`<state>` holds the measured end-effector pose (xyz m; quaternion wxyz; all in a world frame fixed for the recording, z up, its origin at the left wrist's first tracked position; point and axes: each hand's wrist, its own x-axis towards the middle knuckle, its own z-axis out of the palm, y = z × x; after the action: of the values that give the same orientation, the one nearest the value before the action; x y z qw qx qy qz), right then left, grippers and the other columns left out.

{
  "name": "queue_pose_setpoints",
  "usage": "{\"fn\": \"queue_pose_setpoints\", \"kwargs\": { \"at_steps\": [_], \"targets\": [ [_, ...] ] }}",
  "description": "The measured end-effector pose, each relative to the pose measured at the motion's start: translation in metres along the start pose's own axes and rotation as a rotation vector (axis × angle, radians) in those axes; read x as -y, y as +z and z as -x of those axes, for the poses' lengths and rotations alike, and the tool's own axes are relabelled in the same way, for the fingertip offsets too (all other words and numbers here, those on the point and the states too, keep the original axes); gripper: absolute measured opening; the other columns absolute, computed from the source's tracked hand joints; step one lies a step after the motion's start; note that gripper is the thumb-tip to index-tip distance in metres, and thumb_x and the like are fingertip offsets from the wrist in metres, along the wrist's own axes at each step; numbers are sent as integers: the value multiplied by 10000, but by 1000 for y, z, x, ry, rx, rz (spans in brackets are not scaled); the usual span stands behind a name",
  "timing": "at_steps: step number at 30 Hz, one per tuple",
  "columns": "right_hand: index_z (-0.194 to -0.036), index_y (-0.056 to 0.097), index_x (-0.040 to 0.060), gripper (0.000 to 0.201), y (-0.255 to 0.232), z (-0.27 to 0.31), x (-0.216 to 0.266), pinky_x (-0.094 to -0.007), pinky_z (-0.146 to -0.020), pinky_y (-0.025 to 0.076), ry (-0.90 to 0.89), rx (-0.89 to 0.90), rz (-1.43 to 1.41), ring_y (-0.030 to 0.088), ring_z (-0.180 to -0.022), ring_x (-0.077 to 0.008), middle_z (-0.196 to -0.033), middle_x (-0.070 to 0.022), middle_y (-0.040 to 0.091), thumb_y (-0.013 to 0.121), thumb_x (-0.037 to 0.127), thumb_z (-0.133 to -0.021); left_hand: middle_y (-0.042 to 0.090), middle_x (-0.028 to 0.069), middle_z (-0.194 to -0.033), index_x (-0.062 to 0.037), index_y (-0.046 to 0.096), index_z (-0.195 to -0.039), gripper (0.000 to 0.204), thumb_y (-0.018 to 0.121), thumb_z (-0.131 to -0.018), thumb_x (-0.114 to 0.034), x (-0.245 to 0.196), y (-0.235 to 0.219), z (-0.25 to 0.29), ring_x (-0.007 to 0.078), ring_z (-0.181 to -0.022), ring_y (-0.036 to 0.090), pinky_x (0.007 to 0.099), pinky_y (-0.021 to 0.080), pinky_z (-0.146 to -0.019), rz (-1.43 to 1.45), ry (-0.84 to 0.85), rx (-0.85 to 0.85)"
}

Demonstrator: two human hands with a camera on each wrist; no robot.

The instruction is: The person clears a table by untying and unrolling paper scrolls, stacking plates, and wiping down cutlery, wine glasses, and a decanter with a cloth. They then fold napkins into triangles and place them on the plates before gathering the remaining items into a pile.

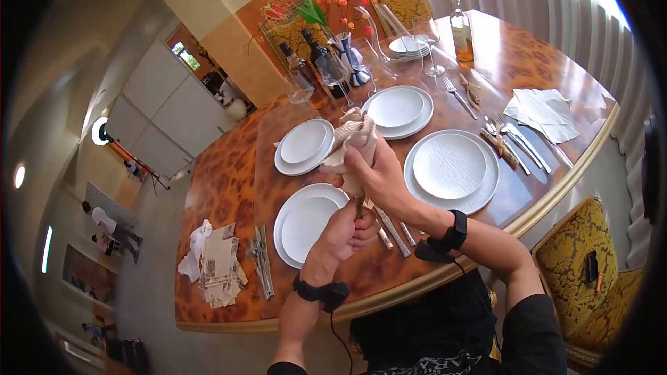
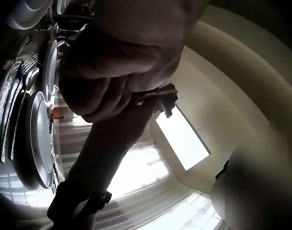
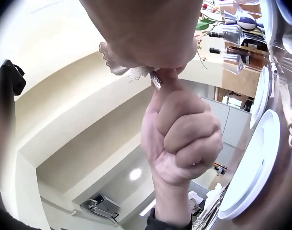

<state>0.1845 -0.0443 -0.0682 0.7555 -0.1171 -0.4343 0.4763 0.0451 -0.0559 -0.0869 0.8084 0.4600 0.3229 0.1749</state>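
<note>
Both hands are together over the table's front edge in the head view. My right hand (image 1: pixel 381 175) grips a crumpled beige patterned napkin (image 1: pixel 354 140), which bunches up above its fingers. Just below, the curled fingers of my left hand (image 1: pixel 340 232) hold the thin end of a metal piece of cutlery (image 1: pixel 359 207). A bit of it glints between the two hands in the right wrist view (image 3: pixel 156 79); the rest is hidden by the napkin and fingers, so I cannot tell its kind. More cutlery (image 1: pixel 393 233) lies on the table under the hands.
Stacked white plates (image 1: pixel 306 228) sit left of the hands, and another stack (image 1: pixel 451 165) to the right. Cutlery (image 1: pixel 261 264) and napkins (image 1: pixel 221 267) lie at left; more napkins (image 1: pixel 542 112) at right. Wine glasses (image 1: pixel 332 73), bottles (image 1: pixel 460 28) and a flower vase (image 1: pixel 351 59) stand farther back.
</note>
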Motion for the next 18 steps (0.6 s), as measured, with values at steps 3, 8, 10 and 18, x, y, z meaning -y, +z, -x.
{"fn": "queue_pose_setpoints", "kwargs": {
  "at_steps": [3, 8, 10, 18],
  "targets": [
    [-1119, 605, 0, 269, -7, -6, -1, -382, -749, 530, -72, 53, 575, 697, -854, -257, -933, -165, 704, 599, 213, -956, 282, -40, -506, -155, 355, -609, 601, 210, -1035, -553, 7, -1, -2, 75, -400, 188, 222, 153, -381, 101, 4, 64],
    [-1131, 586, -5, 298, -19, -1, -14, -400, -739, 522, 3, 34, 758, 674, -821, -406, -893, -241, 679, 560, 243, -968, 421, -24, -595, -61, 498, -976, 266, 399, -1056, -294, 19, -10, -12, 40, -407, 308, 211, 242, -376, -206, 615, -362],
    [-1192, 554, -24, 333, -16, 1, -11, -366, -776, 510, 199, 147, 858, 663, -852, -226, -966, -174, 692, 516, 247, -1001, 437, -36, -613, -46, 519, -968, 169, 442, -1044, -176, 20, -7, -13, 16, -445, 337, 197, 271, -399, -112, 648, -397],
    [-1261, 525, 10, 324, 9, 29, -36, -449, -972, 444, 39, 386, 753, 514, -1187, -435, -1320, -260, 517, 460, 77, -950, 603, 75, -1210, 32, 517, -1285, 318, 461, -1038, -161, 15, -34, -4, 142, -1094, 584, 310, 466, -957, 76, 950, -481]
  ]
}}
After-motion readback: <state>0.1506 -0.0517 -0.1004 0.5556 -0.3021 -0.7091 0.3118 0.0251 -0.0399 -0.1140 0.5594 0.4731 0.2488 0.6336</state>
